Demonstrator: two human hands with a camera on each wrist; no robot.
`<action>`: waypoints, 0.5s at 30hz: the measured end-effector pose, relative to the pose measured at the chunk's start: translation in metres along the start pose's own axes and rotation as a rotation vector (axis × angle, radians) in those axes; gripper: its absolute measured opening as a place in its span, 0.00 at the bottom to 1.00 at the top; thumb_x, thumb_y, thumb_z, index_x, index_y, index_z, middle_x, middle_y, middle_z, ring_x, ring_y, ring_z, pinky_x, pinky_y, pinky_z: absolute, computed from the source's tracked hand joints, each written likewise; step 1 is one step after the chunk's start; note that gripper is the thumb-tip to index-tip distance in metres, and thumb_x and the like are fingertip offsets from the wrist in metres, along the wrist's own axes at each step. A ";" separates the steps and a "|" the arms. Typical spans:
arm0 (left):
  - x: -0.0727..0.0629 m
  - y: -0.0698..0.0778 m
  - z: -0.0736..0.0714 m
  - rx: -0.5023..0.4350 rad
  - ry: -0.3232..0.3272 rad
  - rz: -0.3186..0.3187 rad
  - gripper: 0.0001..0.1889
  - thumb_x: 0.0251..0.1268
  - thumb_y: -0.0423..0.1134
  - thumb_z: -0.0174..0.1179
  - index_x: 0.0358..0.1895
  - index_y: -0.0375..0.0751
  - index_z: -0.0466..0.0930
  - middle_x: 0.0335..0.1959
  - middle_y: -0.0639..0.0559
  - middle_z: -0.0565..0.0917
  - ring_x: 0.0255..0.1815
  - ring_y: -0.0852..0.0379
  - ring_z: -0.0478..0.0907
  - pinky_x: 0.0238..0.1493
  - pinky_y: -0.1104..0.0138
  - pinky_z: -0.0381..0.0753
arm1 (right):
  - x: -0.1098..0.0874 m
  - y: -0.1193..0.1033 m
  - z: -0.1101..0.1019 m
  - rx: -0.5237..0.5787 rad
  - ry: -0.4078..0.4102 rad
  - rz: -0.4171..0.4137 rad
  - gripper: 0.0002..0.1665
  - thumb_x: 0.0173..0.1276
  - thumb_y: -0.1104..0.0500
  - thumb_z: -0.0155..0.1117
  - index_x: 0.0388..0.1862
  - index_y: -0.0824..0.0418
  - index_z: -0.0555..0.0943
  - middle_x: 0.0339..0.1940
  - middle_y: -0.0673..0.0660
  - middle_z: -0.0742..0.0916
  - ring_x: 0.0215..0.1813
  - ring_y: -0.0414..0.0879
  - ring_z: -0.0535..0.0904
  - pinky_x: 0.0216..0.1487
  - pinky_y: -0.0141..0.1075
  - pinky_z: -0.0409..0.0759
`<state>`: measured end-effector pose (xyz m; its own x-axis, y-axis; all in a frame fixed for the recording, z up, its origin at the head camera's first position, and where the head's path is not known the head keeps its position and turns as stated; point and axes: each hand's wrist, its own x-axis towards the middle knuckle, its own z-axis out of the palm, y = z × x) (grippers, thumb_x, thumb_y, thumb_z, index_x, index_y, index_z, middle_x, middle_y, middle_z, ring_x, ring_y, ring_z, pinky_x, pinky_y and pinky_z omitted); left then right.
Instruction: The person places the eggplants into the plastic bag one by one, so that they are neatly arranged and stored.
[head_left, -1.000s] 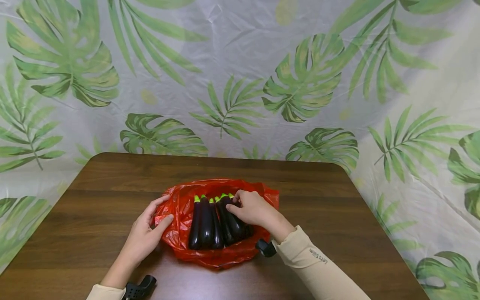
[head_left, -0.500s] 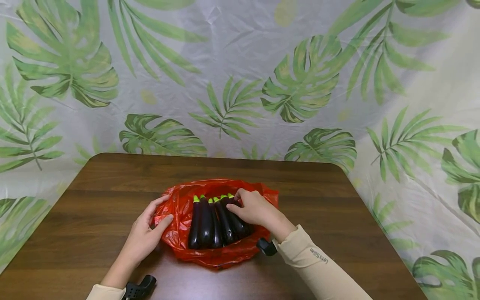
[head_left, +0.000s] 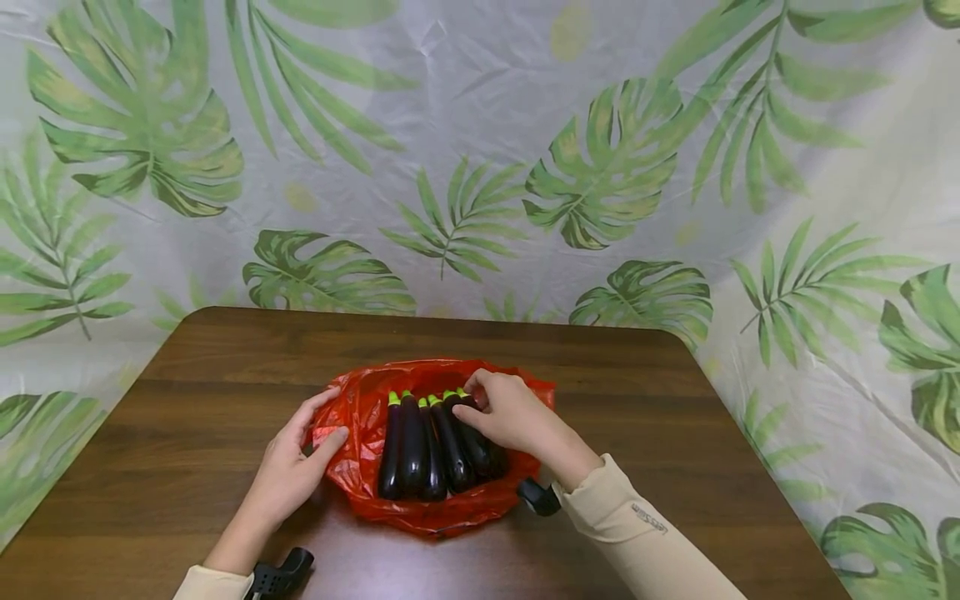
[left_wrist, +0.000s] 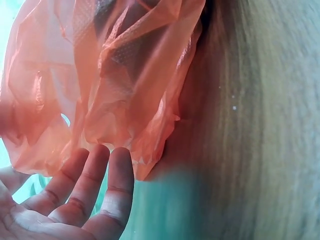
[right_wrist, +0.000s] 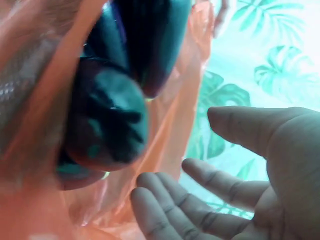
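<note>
Several dark purple eggplants (head_left: 413, 450) with bright green stem ends lie side by side in an opened red plastic bag (head_left: 420, 521). My left hand (head_left: 288, 467) holds the bag's left rim, thumb on the inner side and fingers on the outer. In the left wrist view, fingertips (left_wrist: 101, 150) touch the thin bag wall, and the thumb is hidden. My right hand (head_left: 517, 417) is over the rightmost eggplants, near their stem ends. From the right wrist view, its thumb and fingers stand apart, with nothing gripped, beside the rounded eggplant ends (right_wrist: 110, 115).
The bag rests on a dark brown wooden table (head_left: 637, 392). Behind the table hangs a pale sheet (head_left: 450, 108) with green leaf prints. A black strap-on device (head_left: 538, 497) is at the right wrist and another (head_left: 285, 571) at the left.
The eggplants under my right hand have shifted slightly and lie a little more spread to the right. My left hand stays at the bag's rim. The head view has tilted slightly.
</note>
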<state>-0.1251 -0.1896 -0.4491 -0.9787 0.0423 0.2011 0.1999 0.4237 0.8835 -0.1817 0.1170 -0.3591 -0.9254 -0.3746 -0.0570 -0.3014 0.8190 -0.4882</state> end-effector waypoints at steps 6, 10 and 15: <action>0.004 0.003 -0.001 0.029 0.030 0.061 0.32 0.79 0.41 0.64 0.82 0.50 0.67 0.71 0.35 0.81 0.64 0.32 0.84 0.53 0.62 0.90 | -0.006 -0.001 -0.008 0.073 0.041 -0.065 0.15 0.77 0.50 0.71 0.54 0.58 0.85 0.39 0.51 0.88 0.39 0.41 0.83 0.49 0.40 0.85; 0.007 0.007 -0.005 0.064 0.045 0.079 0.32 0.78 0.41 0.65 0.82 0.48 0.67 0.64 0.36 0.84 0.58 0.37 0.86 0.46 0.68 0.88 | -0.011 0.003 -0.011 0.127 0.072 -0.099 0.13 0.77 0.51 0.70 0.52 0.57 0.86 0.37 0.49 0.88 0.38 0.40 0.82 0.46 0.36 0.83; 0.009 0.017 -0.015 0.138 0.070 0.126 0.34 0.77 0.41 0.67 0.81 0.47 0.67 0.62 0.36 0.83 0.59 0.35 0.86 0.47 0.56 0.92 | -0.019 0.008 -0.018 0.166 0.136 -0.125 0.10 0.77 0.53 0.70 0.50 0.56 0.87 0.37 0.48 0.89 0.38 0.39 0.83 0.43 0.34 0.81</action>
